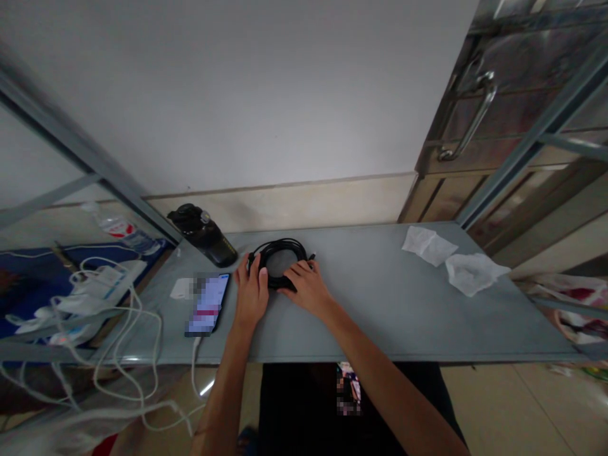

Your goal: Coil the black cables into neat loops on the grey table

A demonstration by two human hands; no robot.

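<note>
A coil of black cable [285, 243] lies on the grey table [361, 297], wound into a ring with a plug-like end showing at its right. My left hand [251, 288] grips the ring's left side, fingers over the cable and thumb toward the inside. On the lower right of the ring, my right hand [306, 286] is closed around the strands with its fingers curled over them. Both hands rest at table level, and their fingers hide parts of the coil.
A black bottle [206, 237] stands behind the left hand, near a charging phone [209, 307]. White cords [137, 316] tangle at the left around power strips [95, 291]. Crumpled white tissues [470, 272] lie at the right. A wall [285, 95] closes off the back.
</note>
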